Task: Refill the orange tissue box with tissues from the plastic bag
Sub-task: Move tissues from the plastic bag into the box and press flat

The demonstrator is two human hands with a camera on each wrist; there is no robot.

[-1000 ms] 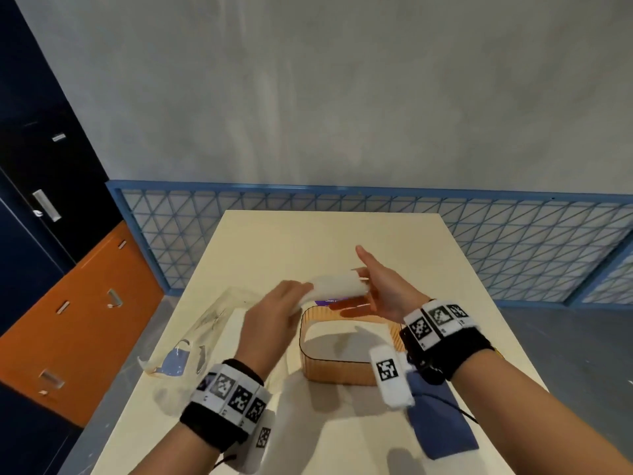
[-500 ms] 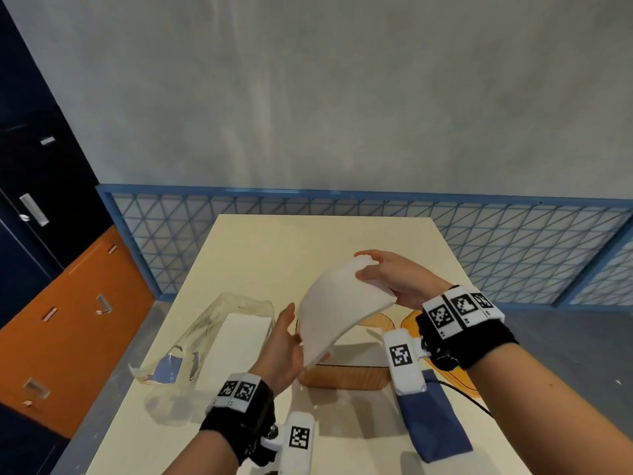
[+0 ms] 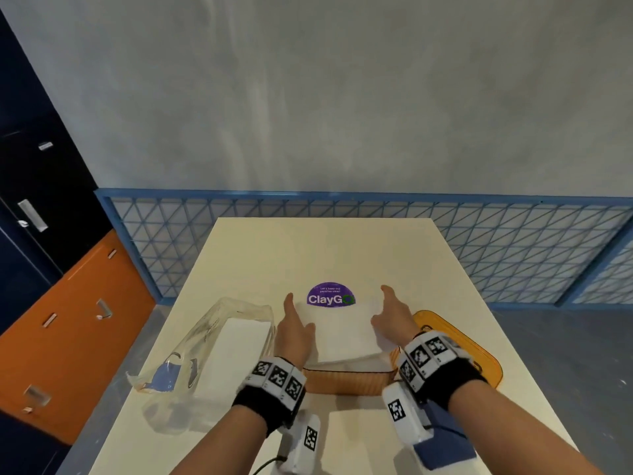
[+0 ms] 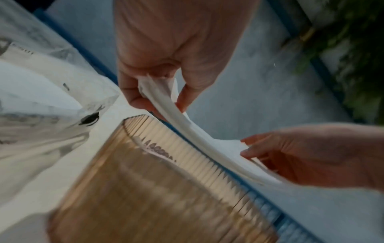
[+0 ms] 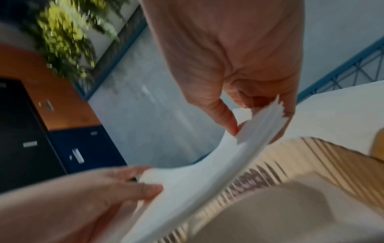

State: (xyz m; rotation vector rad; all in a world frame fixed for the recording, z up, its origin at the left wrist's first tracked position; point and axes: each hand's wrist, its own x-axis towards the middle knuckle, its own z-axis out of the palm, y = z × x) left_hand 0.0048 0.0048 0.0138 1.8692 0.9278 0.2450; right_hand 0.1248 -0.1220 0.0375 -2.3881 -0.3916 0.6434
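On the left of the table (image 3: pixel 239 450) lies the bag (image 3: pixel 219 341), more tissues inside it. The left hand (image 3: pixel 291 334) pinches one end of a sagging tissue stack (image 3: pixel 342 332) and the right hand (image 3: pixel 394 320) pinches the other, both with thumb against curled fingers, holding it just above the open orange box (image 3: pixel 346 382). To seat it well, the person should probably level the stack, line its edges up with the box walls, lower both ends together and let go only once it lies flat inside; farther right lies the lid (image 3: pixel 479 351).

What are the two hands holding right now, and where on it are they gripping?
A stack of white tissues, held over the open orange tissue box. The left hand pinches its left end, the right hand its right end.
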